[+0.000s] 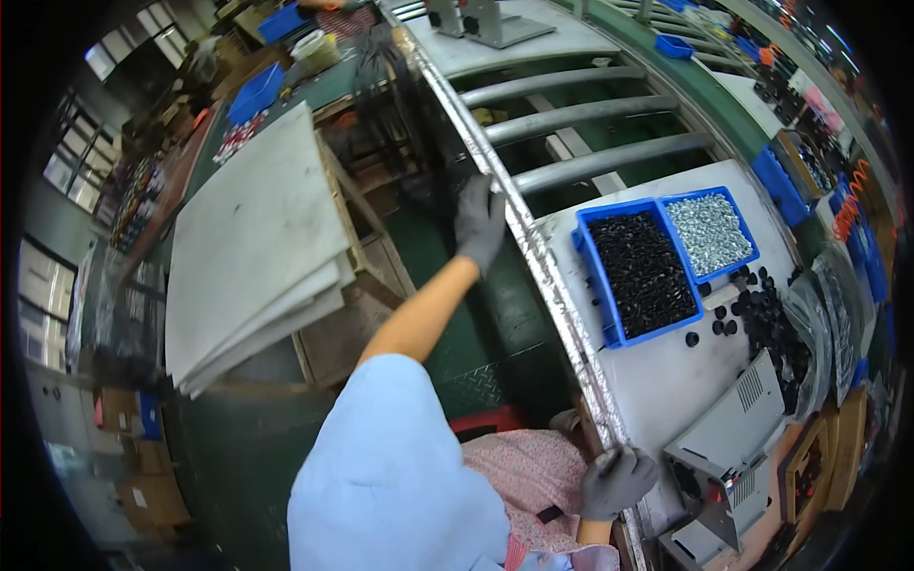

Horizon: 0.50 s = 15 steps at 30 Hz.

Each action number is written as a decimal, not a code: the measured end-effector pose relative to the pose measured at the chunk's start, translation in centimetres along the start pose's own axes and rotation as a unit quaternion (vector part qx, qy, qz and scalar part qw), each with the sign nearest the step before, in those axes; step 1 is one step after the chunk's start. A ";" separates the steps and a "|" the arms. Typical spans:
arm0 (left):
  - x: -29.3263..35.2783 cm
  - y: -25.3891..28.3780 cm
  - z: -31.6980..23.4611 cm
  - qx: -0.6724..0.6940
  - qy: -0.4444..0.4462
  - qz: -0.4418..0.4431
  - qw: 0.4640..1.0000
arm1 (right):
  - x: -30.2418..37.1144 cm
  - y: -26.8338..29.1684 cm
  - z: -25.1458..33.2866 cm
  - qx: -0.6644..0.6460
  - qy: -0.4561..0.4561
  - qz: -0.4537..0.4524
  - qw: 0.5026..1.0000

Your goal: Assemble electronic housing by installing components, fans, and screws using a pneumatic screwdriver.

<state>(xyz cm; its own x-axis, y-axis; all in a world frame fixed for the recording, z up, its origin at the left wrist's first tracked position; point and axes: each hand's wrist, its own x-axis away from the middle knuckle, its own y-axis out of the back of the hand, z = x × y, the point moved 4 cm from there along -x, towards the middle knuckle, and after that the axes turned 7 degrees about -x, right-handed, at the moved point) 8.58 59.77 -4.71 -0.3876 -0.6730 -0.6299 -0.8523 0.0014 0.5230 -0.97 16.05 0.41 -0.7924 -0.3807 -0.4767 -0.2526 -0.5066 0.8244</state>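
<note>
Left hand: the left hand [479, 221] wears a grey glove and is stretched far forward on a bare forearm. It lies against the metal edge [547, 276] of the tabletop [666, 381], with the fingers bent loosely. I cannot tell if it grips anything.
Right hand: the right hand [617, 479], also in a grey glove, is low in the view. Its fingers curl over the same metal edge, close to the body. It holds no loose thing.
Black bin: a blue bin [640, 271] full of small black parts stands on the white tabletop, to the right of the left hand.
Silver bin: a smaller blue bin [709, 231] with shiny metal parts touches the black bin on its right side.
Loose parts: black caps [757, 309] lie scattered on the tabletop just beside the two bins.
Machine: a grey metal box [728, 447] with vent slots stands near the right hand.
Rollers: grey rollers [562, 119] cross the frame beyond the bins.
Boards: a stack of white boards [252, 247] lies on a wooden stand at the left, well apart from the hands.
Clothing: a light blue sleeve [390, 476] covers the left upper arm.
</note>
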 end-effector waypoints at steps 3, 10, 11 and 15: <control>11.7 3.5 3.6 0.158 0.134 0.210 0.955 | 0.5 0.0 -0.4 -0.021 0.016 -0.007 1.000; 7.7 16.8 7.4 0.599 0.434 0.006 0.672 | 1.3 0.7 -0.7 -0.045 0.038 -0.016 0.998; 5.9 17.2 7.3 0.638 0.445 -0.033 0.627 | 1.2 0.8 -0.6 -0.043 0.044 -0.020 0.998; 2.9 16.2 9.6 0.635 0.441 -0.157 0.615 | 1.3 0.8 -0.4 -0.068 0.056 -0.024 0.996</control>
<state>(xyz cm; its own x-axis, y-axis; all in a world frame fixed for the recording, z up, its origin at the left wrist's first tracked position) -9.73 64.92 -3.60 -0.2701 -0.9263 0.2628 -0.6405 -0.0309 -0.7673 -1.93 14.86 0.31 -0.7127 -0.4335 -0.5515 -0.2046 -0.6236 0.7545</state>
